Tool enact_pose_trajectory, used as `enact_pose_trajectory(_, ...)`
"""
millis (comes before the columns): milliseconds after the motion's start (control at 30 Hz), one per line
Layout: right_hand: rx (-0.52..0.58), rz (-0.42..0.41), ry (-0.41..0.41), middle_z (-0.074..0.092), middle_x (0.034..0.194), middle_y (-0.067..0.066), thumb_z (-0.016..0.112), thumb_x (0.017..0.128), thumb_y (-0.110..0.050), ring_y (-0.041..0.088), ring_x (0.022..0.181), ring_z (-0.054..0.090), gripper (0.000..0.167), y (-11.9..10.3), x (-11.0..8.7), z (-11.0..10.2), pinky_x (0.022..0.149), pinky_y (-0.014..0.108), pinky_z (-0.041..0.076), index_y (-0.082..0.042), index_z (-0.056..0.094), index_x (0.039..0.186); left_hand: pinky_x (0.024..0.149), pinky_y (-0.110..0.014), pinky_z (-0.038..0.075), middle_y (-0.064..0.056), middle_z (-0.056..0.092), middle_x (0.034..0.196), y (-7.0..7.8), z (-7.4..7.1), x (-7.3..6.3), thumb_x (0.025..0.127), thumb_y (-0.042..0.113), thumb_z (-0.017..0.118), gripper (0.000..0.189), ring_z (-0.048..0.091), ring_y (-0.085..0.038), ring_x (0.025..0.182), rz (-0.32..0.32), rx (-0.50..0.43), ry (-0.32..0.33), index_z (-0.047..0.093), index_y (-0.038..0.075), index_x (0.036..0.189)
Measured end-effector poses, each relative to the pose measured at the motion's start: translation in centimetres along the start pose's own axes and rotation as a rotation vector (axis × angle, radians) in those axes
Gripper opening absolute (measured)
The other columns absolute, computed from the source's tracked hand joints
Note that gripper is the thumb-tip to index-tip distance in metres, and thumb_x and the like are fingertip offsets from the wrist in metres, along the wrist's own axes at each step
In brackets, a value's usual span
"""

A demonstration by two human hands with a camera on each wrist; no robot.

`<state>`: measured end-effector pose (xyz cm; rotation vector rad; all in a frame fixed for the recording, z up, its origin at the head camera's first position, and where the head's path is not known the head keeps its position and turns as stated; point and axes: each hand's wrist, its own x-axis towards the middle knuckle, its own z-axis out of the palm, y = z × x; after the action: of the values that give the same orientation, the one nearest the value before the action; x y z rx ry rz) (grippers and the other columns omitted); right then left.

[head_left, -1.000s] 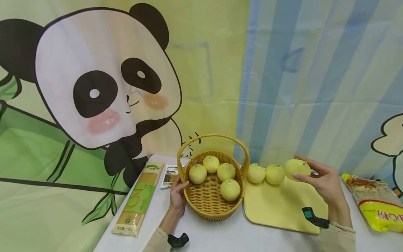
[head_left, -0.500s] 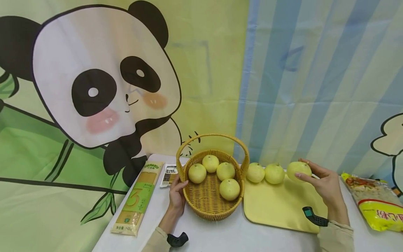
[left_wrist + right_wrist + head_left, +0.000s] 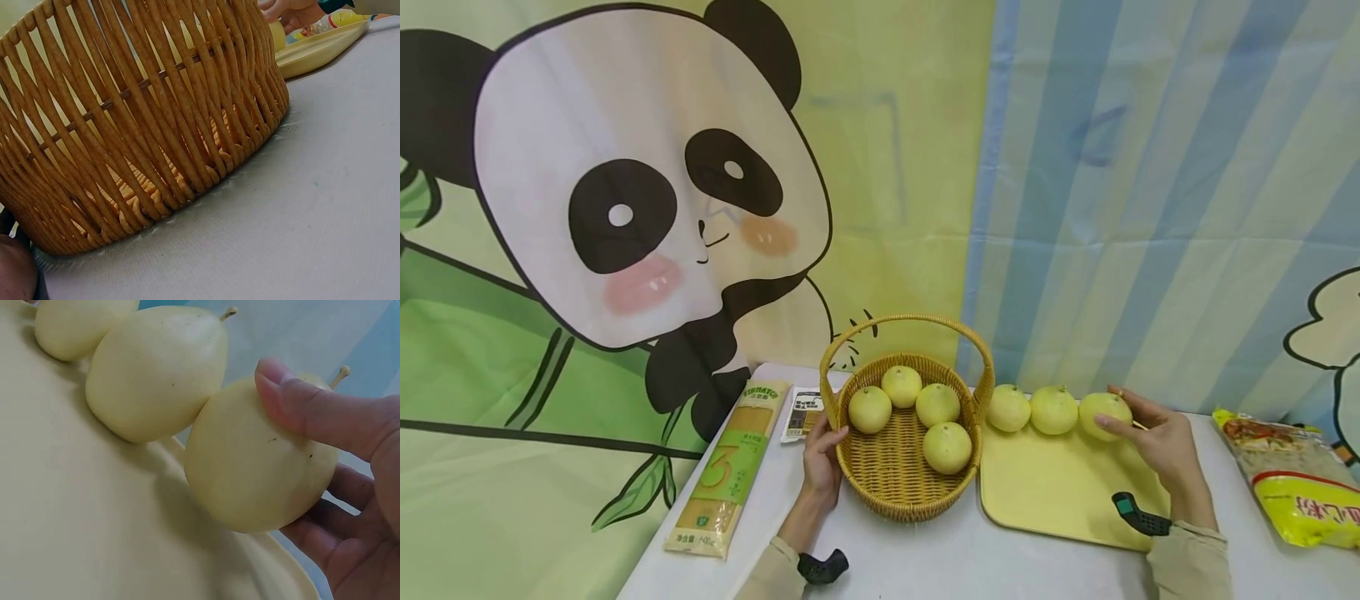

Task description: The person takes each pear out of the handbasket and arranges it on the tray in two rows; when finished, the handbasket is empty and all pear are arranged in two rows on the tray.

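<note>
In the head view, my right hand holds a pale yellow pear over the back right of a yellow tray. Seen from the right wrist, the thumb lies across the pear's top and the fingers go under it. That pear touches or nearly touches another pear; one more pear sits farther left in the row. My left hand grips the left side of a wicker basket, thumb at the rim. Several pears lie inside. The left fingers are mostly hidden behind the basket.
Left of the basket lie a long noodle packet and a small white sachet. Beyond the tray at right is a yellow food bag. A printed panda curtain hangs behind the white table.
My right hand has lowered the pear toward the tray and moved slightly left, bringing it up beside the row. My left hand stays on the basket.
</note>
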<state>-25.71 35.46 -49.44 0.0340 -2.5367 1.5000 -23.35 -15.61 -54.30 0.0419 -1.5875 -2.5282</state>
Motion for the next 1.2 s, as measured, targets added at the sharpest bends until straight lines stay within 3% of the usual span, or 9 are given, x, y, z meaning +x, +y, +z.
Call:
enact_pose_trajectory(133, 0.021, 0.006, -0.019, 0.061, 0.146, -0.021, 0.082, 0.094, -0.034, -0.021, 0.114, 0.051, 0.074, 0.8, 0.2, 0.4, 0.086, 0.005, 0.050, -0.004, 0.053, 0.154, 0.113, -0.023, 0.044, -0.011, 0.041, 0.167, 0.1, 0.0, -0.1, 0.096, 0.006, 0.047, 0.066, 0.046, -0.016, 0.144, 0.004, -0.001, -0.008, 0.044, 0.010, 0.162)
enact_pose_trajectory(400, 0.001, -0.059, -0.047, 0.052, 0.161, -0.001, 0.076, 0.099, -0.031, -0.018, 0.131, 0.043, 0.073, 1.9, 0.3, 0.8, 0.096, 0.000, 0.041, -0.007, 0.045, 0.161, 0.111, -0.024, 0.045, -0.012, 0.045, 0.162, 0.0, -0.1, -0.1, 0.097, 0.008, 0.048, 0.063, 0.050, -0.014, 0.139, 0.022, 0.022, -0.025, 0.046, 0.010, 0.161)
enact_pose_trajectory(633, 0.037, -0.101, -0.115, 0.050, 0.158, -0.018, 0.070, 0.103, -0.028, -0.024, 0.126, 0.040, 0.071, 2.6, 0.4, 0.8, 0.095, 0.000, 0.040, -0.010, 0.039, 0.164, 0.111, -0.024, 0.045, -0.011, 0.045, 0.163, 0.1, 0.0, -0.3, 0.097, 0.009, 0.050, 0.063, 0.049, -0.015, 0.141, 0.009, 0.028, -0.013, 0.047, 0.012, 0.160)
enact_pose_trajectory(900, 0.125, -0.172, -0.186, 0.043, 0.159, -0.019, 0.064, 0.106, -0.016, -0.024, 0.127, 0.040, 0.066, 2.7, 0.6, 0.6, 0.095, 0.003, 0.044, -0.006, 0.036, 0.165, 0.112, -0.024, 0.045, -0.012, 0.045, 0.163, 0.1, 0.0, -0.4, 0.096, 0.010, 0.050, 0.065, 0.050, -0.015, 0.141, 0.004, 0.034, -0.009, 0.046, 0.011, 0.161)
enact_pose_trajectory(1200, 0.142, -0.206, -0.202, 0.048, 0.154, -0.021, 0.063, 0.107, -0.011, -0.024, 0.125, 0.045, 0.063, 2.7, 0.7, 0.7, 0.095, 0.003, 0.045, 0.000, 0.036, 0.163, 0.113, -0.021, 0.043, -0.013, 0.042, 0.166, 0.2, 0.0, -0.4, 0.097, 0.011, 0.051, 0.065, 0.048, -0.014, 0.143, 0.018, 0.040, -0.025, 0.044, 0.011, 0.162)
